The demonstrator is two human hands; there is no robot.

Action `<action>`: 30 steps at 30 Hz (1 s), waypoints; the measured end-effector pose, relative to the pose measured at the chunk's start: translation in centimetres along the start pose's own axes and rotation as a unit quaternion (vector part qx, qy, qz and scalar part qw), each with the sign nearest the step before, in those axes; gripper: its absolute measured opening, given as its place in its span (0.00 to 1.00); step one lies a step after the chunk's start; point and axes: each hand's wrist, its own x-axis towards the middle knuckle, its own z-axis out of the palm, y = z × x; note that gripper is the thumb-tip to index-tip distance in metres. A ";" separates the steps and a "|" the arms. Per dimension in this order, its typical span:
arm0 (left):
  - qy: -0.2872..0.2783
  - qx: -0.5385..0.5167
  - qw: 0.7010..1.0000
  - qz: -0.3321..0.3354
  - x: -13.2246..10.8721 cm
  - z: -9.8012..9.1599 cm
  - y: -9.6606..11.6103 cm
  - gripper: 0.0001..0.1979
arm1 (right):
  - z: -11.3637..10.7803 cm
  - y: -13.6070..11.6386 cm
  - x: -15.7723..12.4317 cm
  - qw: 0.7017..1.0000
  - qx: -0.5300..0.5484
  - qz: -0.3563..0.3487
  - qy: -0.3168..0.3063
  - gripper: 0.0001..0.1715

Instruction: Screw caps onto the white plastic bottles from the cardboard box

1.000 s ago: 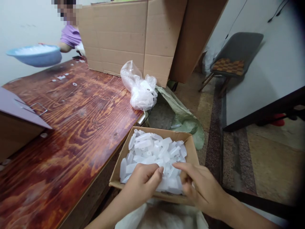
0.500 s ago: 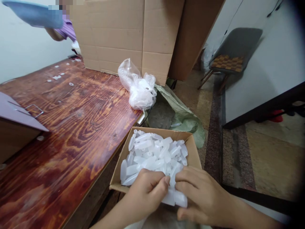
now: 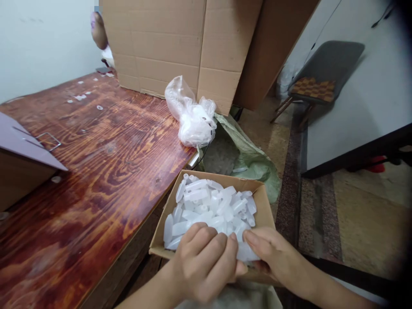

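Note:
A cardboard box [image 3: 270, 213] full of small translucent white plastic bottles [image 3: 196, 195] stands in front of me by the table edge. Over its near side, my right hand [image 3: 273, 253] is closed with thumb and fingers on one plastic bottle [image 3: 247, 252]. My left hand [image 3: 207, 262] is curled into a fist just beside it, close to the same bottle. Whatever the left fingers grip is hidden behind the knuckles.
A wooden table [image 3: 106, 171] extends to the left, bearing a clear plastic bag [image 3: 196, 124], a lilac clipboard [image 3: 28, 141] and a large cardboard sheet [image 3: 161, 47]. Beyond the box lies an open green sack [image 3: 257, 159]. A chair [image 3: 334, 64] and a person's arm [image 3: 99, 32] are farther off.
My left hand has rolled over, so its knuckles now face up. The right hand has closed in on the bottle. At the back, the person with the blue basin has moved mostly out of sight.

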 end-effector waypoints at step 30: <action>-0.506 -0.040 0.820 -0.263 -3.8 -0.8 -3.2 0.10 | -0.3 1.4 8.6 0.806 -0.506 -0.289 -0.106 0.05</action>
